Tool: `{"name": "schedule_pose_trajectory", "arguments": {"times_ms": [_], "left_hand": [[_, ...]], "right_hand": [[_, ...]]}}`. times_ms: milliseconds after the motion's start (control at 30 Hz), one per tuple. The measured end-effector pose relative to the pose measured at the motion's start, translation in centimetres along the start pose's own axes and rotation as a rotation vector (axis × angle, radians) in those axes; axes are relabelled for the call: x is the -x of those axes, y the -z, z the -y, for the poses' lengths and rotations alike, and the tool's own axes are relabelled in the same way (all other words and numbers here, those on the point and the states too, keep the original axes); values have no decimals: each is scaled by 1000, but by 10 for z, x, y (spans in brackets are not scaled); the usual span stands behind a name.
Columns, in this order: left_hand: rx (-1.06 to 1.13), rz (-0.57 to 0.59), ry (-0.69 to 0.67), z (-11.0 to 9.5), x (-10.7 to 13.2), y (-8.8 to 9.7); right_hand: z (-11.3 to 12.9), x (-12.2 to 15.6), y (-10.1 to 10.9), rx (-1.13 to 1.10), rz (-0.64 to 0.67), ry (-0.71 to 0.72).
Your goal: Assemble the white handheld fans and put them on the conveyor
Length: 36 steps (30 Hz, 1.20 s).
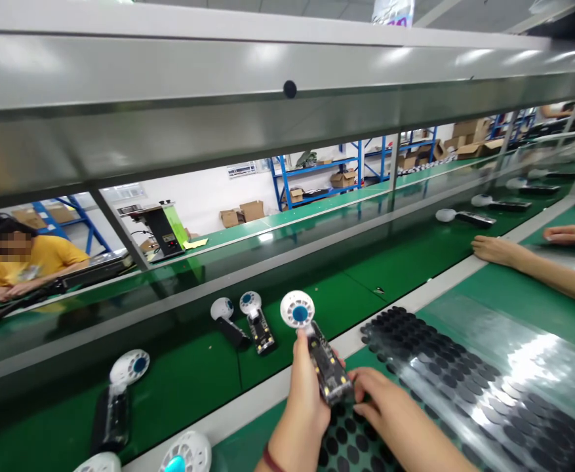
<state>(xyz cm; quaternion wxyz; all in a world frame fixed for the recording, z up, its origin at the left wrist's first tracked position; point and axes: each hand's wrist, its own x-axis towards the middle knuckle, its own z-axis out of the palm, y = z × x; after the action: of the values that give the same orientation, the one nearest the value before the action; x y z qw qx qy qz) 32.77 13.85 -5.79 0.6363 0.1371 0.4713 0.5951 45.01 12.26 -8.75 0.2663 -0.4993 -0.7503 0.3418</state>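
My left hand [307, 387] is wrapped round the dark handle of a handheld fan [327, 368], tilted with its white, blue-centred round head [297, 309] up. Its thumb lies along the handle near the neck. Beside the handle's lower end is my right hand [378, 396], thumb and fingertips drawn together; whatever they hold is hidden. Under both hands lies a sheet of black round pads [349, 439]. To the right, a clear plastic sheet [464, 380] carries many more such discs.
On the green conveyor belt [366, 275] lie more fans [260, 321], including one at the left [117, 400] and several farther right. A co-worker's hand [498, 250] rests at the belt's edge. Another person in yellow [46, 259] sits across. A metal beam [218, 78] spans overhead.
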Motion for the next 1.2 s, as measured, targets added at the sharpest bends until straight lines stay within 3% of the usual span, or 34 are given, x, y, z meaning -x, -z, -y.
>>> {"name": "schedule_pose_trajectory", "arguments": {"times_ms": [100,233,433,667,1200], "left_hand": [[42,-16,77,9,21,26],[39,31,37,16,23,35],[-135,50,-63,22,20,30],[-189,-20,-223,23,23,33],[-187,7,-227,27,21,36]], "right_hand": [[8,0,20,-121,-1,-35],[32,-5,34,-314,62,-90],[55,-16,18,-431,150,-94],[66,-16,11,-322,56,-101],[71,-14,7,-249,15,-86]]}}
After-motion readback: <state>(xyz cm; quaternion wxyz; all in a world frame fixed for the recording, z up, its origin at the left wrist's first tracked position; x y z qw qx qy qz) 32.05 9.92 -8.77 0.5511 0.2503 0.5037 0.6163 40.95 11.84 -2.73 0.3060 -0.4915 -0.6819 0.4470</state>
